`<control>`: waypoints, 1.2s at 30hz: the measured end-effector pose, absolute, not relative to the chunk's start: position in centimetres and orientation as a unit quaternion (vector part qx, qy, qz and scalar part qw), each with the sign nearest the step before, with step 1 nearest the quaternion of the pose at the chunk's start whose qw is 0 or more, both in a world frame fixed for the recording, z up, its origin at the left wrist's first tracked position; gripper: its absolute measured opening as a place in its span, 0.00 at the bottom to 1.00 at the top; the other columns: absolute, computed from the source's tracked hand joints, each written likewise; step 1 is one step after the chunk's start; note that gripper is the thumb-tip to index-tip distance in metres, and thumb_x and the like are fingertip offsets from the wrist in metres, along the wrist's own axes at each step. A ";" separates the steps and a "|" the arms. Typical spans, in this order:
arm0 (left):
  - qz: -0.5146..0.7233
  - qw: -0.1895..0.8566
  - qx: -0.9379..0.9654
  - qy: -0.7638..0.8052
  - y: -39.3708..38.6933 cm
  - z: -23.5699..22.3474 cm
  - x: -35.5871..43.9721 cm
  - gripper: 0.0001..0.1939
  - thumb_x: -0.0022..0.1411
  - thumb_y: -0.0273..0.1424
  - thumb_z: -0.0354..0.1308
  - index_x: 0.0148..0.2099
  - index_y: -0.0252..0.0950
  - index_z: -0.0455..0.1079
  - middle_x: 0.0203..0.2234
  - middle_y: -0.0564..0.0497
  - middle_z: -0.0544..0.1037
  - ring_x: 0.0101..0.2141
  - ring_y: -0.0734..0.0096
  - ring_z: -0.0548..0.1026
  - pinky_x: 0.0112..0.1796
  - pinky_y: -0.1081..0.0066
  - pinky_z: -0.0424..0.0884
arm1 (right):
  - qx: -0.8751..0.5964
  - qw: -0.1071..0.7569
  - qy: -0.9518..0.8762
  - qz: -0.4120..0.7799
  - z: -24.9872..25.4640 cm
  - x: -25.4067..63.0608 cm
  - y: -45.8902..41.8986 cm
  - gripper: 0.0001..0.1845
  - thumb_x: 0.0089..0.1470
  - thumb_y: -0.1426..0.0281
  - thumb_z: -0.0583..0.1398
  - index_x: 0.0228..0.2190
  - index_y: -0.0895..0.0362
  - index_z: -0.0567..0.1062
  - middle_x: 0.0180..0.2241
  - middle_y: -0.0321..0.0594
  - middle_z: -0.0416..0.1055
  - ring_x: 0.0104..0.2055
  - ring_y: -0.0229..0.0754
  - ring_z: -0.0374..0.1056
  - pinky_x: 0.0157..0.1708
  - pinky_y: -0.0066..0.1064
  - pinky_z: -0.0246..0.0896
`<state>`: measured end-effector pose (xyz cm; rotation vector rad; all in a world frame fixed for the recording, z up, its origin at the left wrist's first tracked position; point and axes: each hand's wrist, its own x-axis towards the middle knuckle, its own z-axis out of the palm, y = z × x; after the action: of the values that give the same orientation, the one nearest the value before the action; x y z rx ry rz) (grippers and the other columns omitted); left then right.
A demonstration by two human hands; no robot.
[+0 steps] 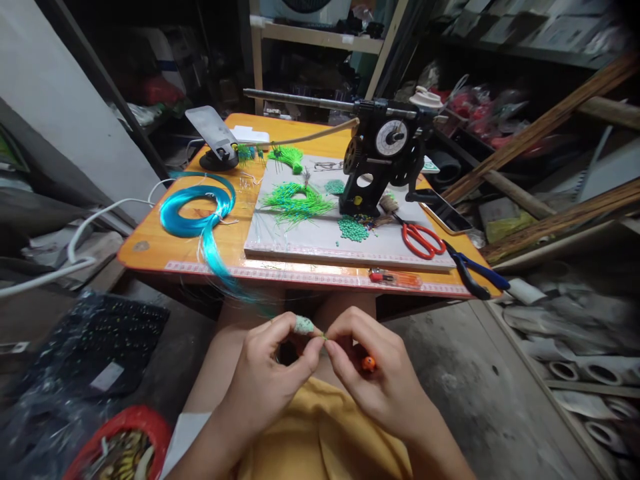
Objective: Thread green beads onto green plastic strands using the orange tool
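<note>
Two pinches: left hand (280,363) and right hand (377,357) grip one tiny green piece (325,337) at their fingertips.
Before the table (237,243): that green piece, between the hands.
Right palm: orange object (369,363) under curled fingers.
Board (310,243): green beads (353,229) near red-handled scissors (423,249).

The tiny strand (325,336) looks green, the thread coil (173,219) turquoise.

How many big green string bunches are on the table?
2: a ring-shaped bunch left of the black machine, and a smaller bunch behind that ring. The machine could hide more.
</note>
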<state>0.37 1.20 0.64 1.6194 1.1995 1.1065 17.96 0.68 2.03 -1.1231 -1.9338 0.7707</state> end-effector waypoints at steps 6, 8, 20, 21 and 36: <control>0.476 0.607 0.457 0.442 1.3 -0.4 0.4 0.07 0.61 0.29 0.65 0.31 0.35 0.70 0.24 0.56 0.74 0.26 0.77 0.71 0.29 0.79 0.68 | -0.453 0.407 -0.721 0.329 1.6 17.7 0.2 0.04 0.62 0.74 0.58 0.34 0.55 0.72 0.30 0.35 0.68 0.29 0.36 0.64 0.29 0.28 0.58; 0.496 0.635 0.414 0.423 1.5 -0.7 0.3 0.09 0.62 0.32 0.65 0.31 0.35 0.70 0.23 0.56 0.74 0.26 0.78 0.71 0.30 0.80 0.68 | -0.481 0.396 -0.698 0.353 1.4 17.6 -0.1 0.05 0.64 0.71 0.57 0.38 0.54 0.74 0.32 0.37 0.73 0.31 0.38 0.67 0.31 0.29 0.60; 0.511 0.684 0.333 0.400 1.5 -0.2 0.6 0.14 0.58 0.36 0.69 0.30 0.34 0.69 0.20 0.57 0.72 0.21 0.82 0.66 0.22 0.82 0.62 | -0.470 0.392 -0.630 0.479 1.3 14.6 -0.6 0.11 0.55 0.69 0.63 0.22 0.58 0.78 0.20 0.36 0.67 0.24 0.36 0.59 0.21 0.27 0.52; 0.512 0.682 0.336 0.401 1.5 -0.2 0.5 0.14 0.59 0.36 0.69 0.30 0.34 0.69 0.20 0.57 0.72 0.21 0.82 0.65 0.22 0.82 0.62 | -0.472 0.390 -0.629 0.479 1.3 14.5 -0.5 0.11 0.55 0.69 0.62 0.22 0.58 0.77 0.19 0.35 0.66 0.23 0.36 0.58 0.21 0.27 0.51; 0.520 0.668 0.347 0.403 1.6 -0.4 0.3 0.13 0.59 0.36 0.68 0.30 0.35 0.69 0.21 0.56 0.73 0.23 0.79 0.68 0.26 0.80 0.65 | -0.469 0.367 -0.656 0.464 1.5 14.9 -0.7 0.12 0.56 0.70 0.62 0.22 0.57 0.76 0.19 0.33 0.65 0.24 0.36 0.60 0.22 0.27 0.53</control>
<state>0.33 1.57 -0.45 0.7824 0.9091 1.1738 14.93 -0.67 1.47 -1.2044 -1.6859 1.1917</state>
